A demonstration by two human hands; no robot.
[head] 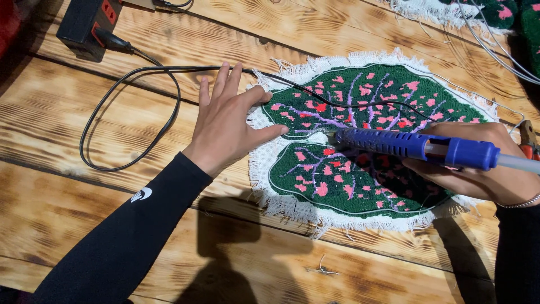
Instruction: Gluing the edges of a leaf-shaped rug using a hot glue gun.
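Observation:
A leaf-shaped tufted rug piece (pixel 360 180), green with pink spots and purple veins and a frayed white cloth border, lies on the wooden table (pixel 84 225). My left hand (pixel 225 121) rests flat on its left border, fingers spread, pressing the cloth down. My right hand (pixel 478 169) grips a blue glue gun (pixel 410 145) held sideways. The gun's nozzle points left and touches the notch between the two leaf lobes, close to my left thumb. A clear glue stick pokes out of the gun's back end at the right edge.
A black power strip (pixel 84 22) sits at the top left, and a black cord (pixel 129 112) loops from it across the table and over the rug. More tufted pieces (pixel 495 11) and thin white wires lie at the top right. Orange-handled pliers (pixel 529 141) lie at the right edge.

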